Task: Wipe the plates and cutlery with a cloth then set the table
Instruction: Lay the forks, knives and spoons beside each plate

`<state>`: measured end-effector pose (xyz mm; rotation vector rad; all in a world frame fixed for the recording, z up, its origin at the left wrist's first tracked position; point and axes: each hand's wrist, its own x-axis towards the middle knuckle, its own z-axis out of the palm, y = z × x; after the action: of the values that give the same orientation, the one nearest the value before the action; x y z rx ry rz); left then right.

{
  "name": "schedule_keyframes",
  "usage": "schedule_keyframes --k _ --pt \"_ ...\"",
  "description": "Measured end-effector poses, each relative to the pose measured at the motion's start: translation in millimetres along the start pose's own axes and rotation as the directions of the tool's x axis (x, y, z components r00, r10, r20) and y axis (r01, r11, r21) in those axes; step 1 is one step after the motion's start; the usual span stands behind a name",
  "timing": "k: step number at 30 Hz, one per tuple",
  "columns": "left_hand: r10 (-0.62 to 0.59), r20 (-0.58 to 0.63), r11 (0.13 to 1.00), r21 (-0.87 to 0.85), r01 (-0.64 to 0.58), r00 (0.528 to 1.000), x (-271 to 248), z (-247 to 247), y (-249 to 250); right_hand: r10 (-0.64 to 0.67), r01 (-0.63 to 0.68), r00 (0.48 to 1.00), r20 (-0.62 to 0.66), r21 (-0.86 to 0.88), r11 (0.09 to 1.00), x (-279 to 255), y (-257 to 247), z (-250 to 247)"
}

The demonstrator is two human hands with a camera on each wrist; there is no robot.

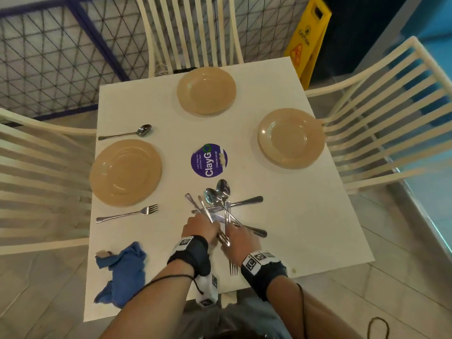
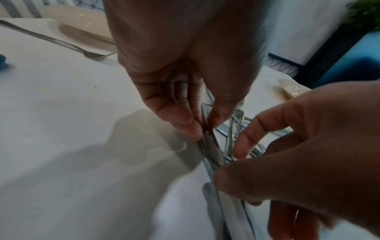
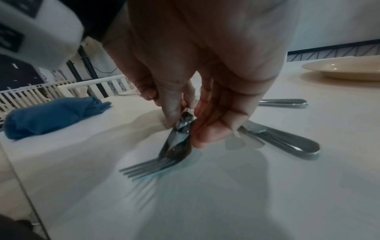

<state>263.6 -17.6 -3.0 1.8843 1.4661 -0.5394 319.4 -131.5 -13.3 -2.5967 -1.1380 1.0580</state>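
Lower centre of the frame: left hand [image 1: 199, 226] and right hand [image 1: 241, 237] each pinch pieces from the crossed heap of steel cutlery [image 1: 221, 206] on the white surface [image 1: 293, 216], handles fanning away, fork tines toward the person.

A public eating place by the look of it, a café or food court rather than a home. Square white tabletop [image 1: 281, 216] at the centre of the head view, ringed on three sides by cream slatted chairs [image 1: 381, 123]. Round purple sticker [image 1: 209, 160] mid-table, printed with a brand name and a line about keeping the premises clean. Yellow caution floor sign [image 1: 309, 37] at the upper right. Blue-framed wire mesh partition [image 1: 61, 59] across the upper left. Pale tiled floor [image 1: 391, 277] at the lower right.
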Motion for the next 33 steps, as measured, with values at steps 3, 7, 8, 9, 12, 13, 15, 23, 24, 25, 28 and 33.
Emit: schedule_keyframes --k 3,7,8,9,12,13,15,23,24,25,28,33 --pt "-0.026 -0.006 0.991 -0.132 0.025 1.0 -4.1 0.9 -0.2 -0.044 0.044 0.999 -0.003 0.031 0.999 -2.6 6.0 -2.5" --pt "-0.053 0.024 0.882 -0.467 0.058 0.998 -12.3 -1.6 -8.3 -0.113 0.111 0.993 0.018 0.106 0.988 -9.5 11.2 -11.8" --pt "-0.058 0.024 0.841 -0.537 0.061 0.998 -17.6 -4.8 -8.6 -0.126 0.124 0.992 0.017 0.113 0.986 -11.4 12.8 -14.8" --pt "-0.059 0.017 0.806 -0.589 0.058 0.998 -21.6 -7.3 -10.4 -0.141 0.14 0.99 0.006 0.114 0.984 -13.3 13.8 -18.2" --pt "-0.061 0.021 0.663 -0.747 0.057 0.998 -32.9 -15.5 -21.2 -0.222 0.225 0.974 -0.042 0.06 0.973 -18.6 12.9 -23.4" --pt "-0.053 0.038 0.591 -0.804 0.062 0.998 -35.3 -18.7 -26.4 -0.252 0.254 0.967 -0.046 0.026 0.967 -20.4 10.8 -24.2" --pt "-0.022 0.07 0.447 -0.892 0.073 0.997 -40.4 -26.9 -39.0 -0.306 0.305 0.951 -0.053 -0.02 0.952 -22.5 3.8 -24.4" --pt "-0.064 -0.053 0.031 -0.998 -0.051 0.997 -42.1 -81.3 -134.6 -0.341 0.331 0.94 0.016 0.194 0.923 5.0 -54.2 -33.2" --pt "-0.096 -0.065 -0.008 -0.998 -0.066 0.993 -37.7 -89.3 -151.4 -0.324 0.306 0.945 0.039 0.241 0.921 11.9 -62.7 -31.7" --pt "-0.127 -0.074 -0.016 -0.997 -0.077 0.989 -31.7 -96.5 -168.3 -0.313 0.283 0.948 0.065 0.282 0.917 19.0 -70.4 -29.2" --pt "-0.149 -0.059 0.131 -0.991 -0.04 0.987 -13.7 -113.7 -211.4 -0.292 0.226 0.947 0.136 0.364 0.903 38.3 -94.3 -18.0" --pt "-0.084 -0.108 0.547 -0.836 -0.044 0.991 21.0 -136.2 -262.6 -0.144 0.048 0.979 0.145 0.52 0.853 60.4 -133.1 8.8"
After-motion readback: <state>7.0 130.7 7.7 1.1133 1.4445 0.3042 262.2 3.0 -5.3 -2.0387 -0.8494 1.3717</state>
